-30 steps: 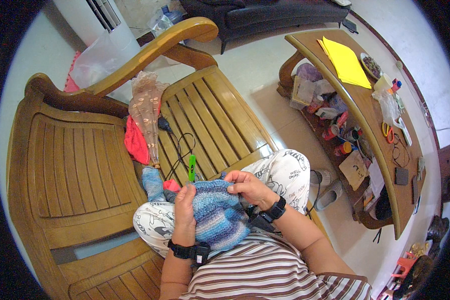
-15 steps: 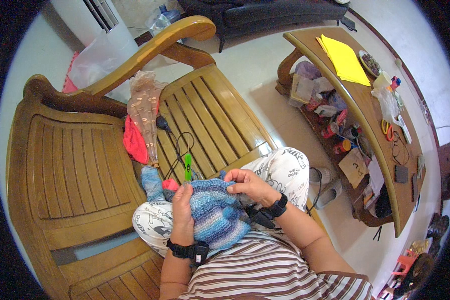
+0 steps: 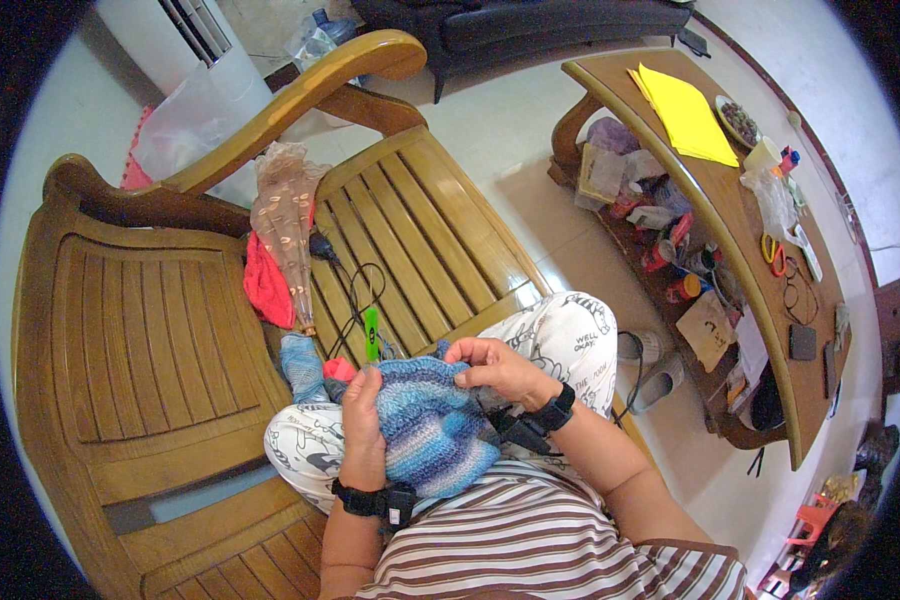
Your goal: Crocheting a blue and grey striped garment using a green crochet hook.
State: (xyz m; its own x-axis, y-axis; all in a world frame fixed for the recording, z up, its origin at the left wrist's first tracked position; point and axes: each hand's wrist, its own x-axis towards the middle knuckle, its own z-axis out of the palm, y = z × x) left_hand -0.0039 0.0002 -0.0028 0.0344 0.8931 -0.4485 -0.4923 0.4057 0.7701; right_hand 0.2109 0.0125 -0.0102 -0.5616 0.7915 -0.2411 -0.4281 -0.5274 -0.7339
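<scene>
Over my lap hangs a piece of knitting (image 3: 435, 435) in blue, purple and grey stripes. My left hand (image 3: 363, 405) grips its upper left edge, thumb on top. At its upper right edge my right hand (image 3: 495, 370) pinches the fabric between thumb and fingers. A bright green tool handle (image 3: 372, 333) stands up just beyond my left thumb; whether my fingers touch it is hidden. A ball of light blue yarn (image 3: 302, 368) lies on the bench left of my hands, beside a small pink-red thing (image 3: 340, 370).
I sit on a slatted wooden bench (image 3: 410, 220). On it lie a folded patterned umbrella (image 3: 285, 230), a red cloth (image 3: 268, 285) and a black cable (image 3: 355, 300). To the right stands a wooden table (image 3: 610, 85) with yellow sheets (image 3: 682, 115), scissors (image 3: 773, 255) and a crowded lower shelf.
The view has shifted very slightly. Both hands keep their hold on the knitting, which has hardly moved.
</scene>
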